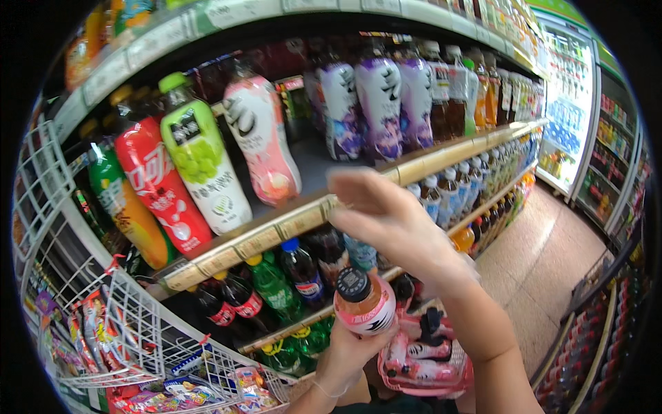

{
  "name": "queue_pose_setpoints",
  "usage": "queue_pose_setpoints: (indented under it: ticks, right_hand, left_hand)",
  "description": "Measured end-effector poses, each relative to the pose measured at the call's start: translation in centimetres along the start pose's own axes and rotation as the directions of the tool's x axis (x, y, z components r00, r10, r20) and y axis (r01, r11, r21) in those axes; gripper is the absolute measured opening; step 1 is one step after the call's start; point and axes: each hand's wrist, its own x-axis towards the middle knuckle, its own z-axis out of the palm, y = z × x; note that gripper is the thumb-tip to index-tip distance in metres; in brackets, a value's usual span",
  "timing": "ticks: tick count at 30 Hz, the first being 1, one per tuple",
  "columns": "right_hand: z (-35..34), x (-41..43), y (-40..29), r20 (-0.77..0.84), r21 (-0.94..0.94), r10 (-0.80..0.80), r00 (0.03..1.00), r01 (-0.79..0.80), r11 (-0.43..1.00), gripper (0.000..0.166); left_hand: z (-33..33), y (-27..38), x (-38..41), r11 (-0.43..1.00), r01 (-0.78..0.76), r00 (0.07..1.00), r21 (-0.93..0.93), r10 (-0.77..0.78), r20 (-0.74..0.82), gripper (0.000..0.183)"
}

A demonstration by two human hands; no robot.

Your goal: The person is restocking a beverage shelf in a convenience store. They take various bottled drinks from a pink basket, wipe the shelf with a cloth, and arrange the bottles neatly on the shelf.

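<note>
My left hand (347, 348) grips a pink-labelled plastic drink bottle (366, 310) with a black cap, tilted so the cap faces me. Blurred by motion, my right hand (393, 220) hangs in front of the shelf edge (305, 220), its thumb apart from the fingers and nothing held. Behind it on the shelf stands a pink-and-white bottle (264, 139) with a peach picture. Bare shelf board shows between that bottle and the purple-and-white bottles (380, 103). Below my hands is a pink plastic basket (393, 385) with several pink-labelled bottles (429, 352) lying in it.
Green-capped grape drink (207, 165), red (163, 186) and orange-green (129, 207) bottles line the shelf's left. Wire baskets of packaged snacks (103, 331) jut out at lower left. Soda bottles (274, 284) fill the shelf below. A tiled aisle (538, 248) leads to a lit drinks fridge (566, 108).
</note>
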Motion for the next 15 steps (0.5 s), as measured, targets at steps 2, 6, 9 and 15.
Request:
queue_pose_setpoints:
  ticks: [2,6,9,15]
  right_hand:
    - [-1.7,-5.5,2.4,0.091,0.115,0.168,0.982,-0.178,0.977,0.07]
    - [-1.3,-15.3,9.1,0.092,0.251,0.37,0.924,-0.381,0.89,0.077]
    - [-0.8,-20.0,15.2,-0.121,0.345,0.51,0.851,-0.446,0.826,0.069]
    - [-0.3,-28.4,28.0,-0.283,-0.296,0.662,0.694,-0.72,0.628,0.069]
  left_hand:
    - [0.8,-0.8,-0.1,0.997,0.068,0.998,0.029,-0.069,0.009,0.054]
    - [1.8,-7.9,0.2,0.998,0.056,0.998,-0.019,-0.055,0.029,0.055]
    - [3.1,-10.3,-0.1,0.953,0.284,0.927,0.106,-0.301,0.224,0.065]
    - [0.7,-11.8,0.3,0.522,-0.056,0.888,0.851,-0.364,0.281,0.082]
